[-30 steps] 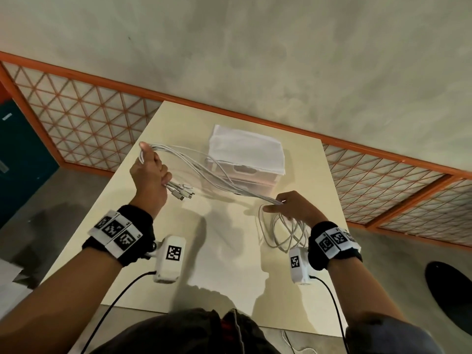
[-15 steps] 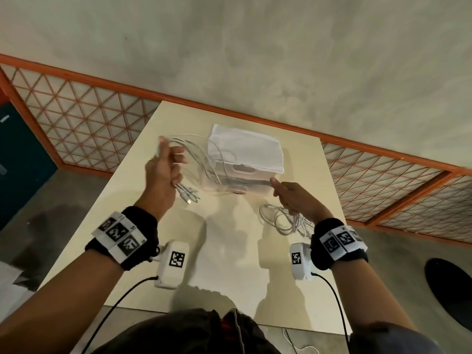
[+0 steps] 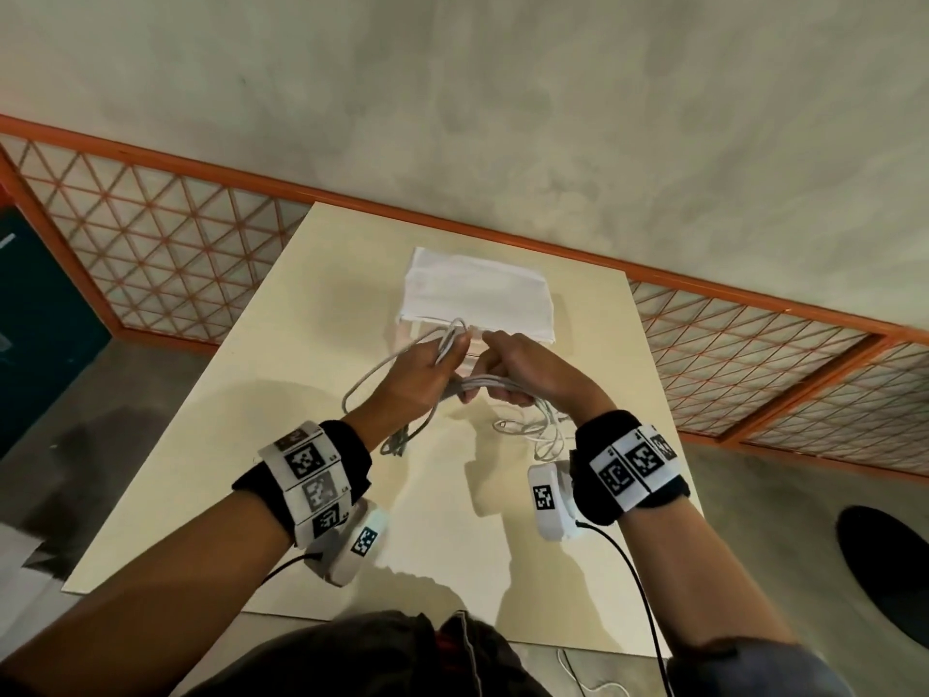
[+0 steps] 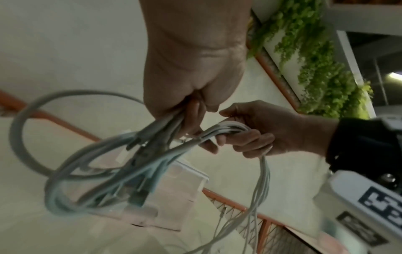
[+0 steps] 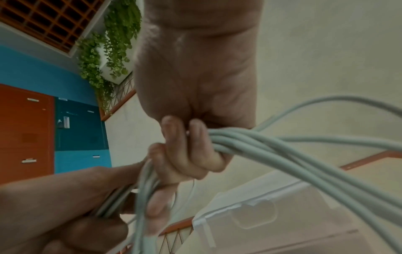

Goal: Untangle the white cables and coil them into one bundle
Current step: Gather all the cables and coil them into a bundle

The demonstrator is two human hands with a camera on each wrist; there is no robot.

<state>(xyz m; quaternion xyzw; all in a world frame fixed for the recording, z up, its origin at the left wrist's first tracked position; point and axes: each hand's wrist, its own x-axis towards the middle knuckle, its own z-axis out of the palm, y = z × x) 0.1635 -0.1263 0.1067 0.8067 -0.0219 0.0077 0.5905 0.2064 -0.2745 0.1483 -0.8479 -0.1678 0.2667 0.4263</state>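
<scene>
So the big change from a second ago: my two hands were well apart, left hand (image 3: 420, 367) out to the side holding the plug ends and a loop, right hand (image 3: 523, 372) down near the slack pile, with the white cables (image 3: 482, 382) stretched between them. Now I've swung both hands together in front of me until they're basically touching, just on my side of the clear storage box (image 3: 477, 299) at the far end of the bench (image 3: 241, 445). That folds the stretched run over on itself, so I'm looking at another turn of the coil being made. My left hand has its fingers curled tight round a bunch of strands, with a loop sticking up past my knuckles and a bigger loop hanging off to its outer side; the plug ends (image 3: 397, 447) dangle below my left wrist. My right hand is also curled round a thick group of strands, thumb clamped over the top, and the rest of the slack trails down beneath it onto the bench, one connector (image 3: 502, 425) lying loose just under my right wrist. From the wrist views the strands in each fist look pretty parallel, not knotted, so I reckon the untangling part is mostly done and this is the coiling stage. Still a fair bit of loose cable below my right hand to gather in, though. Next thing I'd guess is passing this new loop into my left hand's grip, and the risk is the earlier loops slipping out while I shuffle fingers.
</scene>
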